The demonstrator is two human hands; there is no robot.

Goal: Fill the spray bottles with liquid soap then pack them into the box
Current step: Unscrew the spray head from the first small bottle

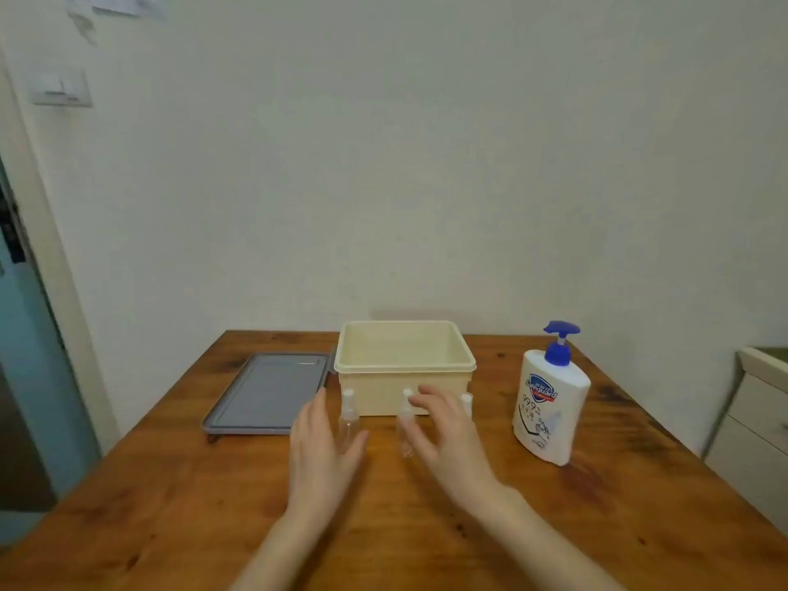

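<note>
Three small clear spray bottles with white caps stand in a row in front of a cream box (pixel 405 379): the left bottle (pixel 349 415), the middle bottle (pixel 405 424) and the right bottle (pixel 467 403), which my right hand partly hides. The box has no lid on it and looks empty. My left hand (pixel 322 450) hovers open just left of the left bottle. My right hand (pixel 447 432) is open beside the middle bottle, fingers spread, holding nothing. A white soap pump bottle (pixel 550 403) with a blue pump stands to the right.
A grey lid (pixel 268 392) lies flat on the wooden table (pixel 170 505) left of the box. The wall runs right behind the table. A white cabinet (pixel 754 424) stands past the table's right edge.
</note>
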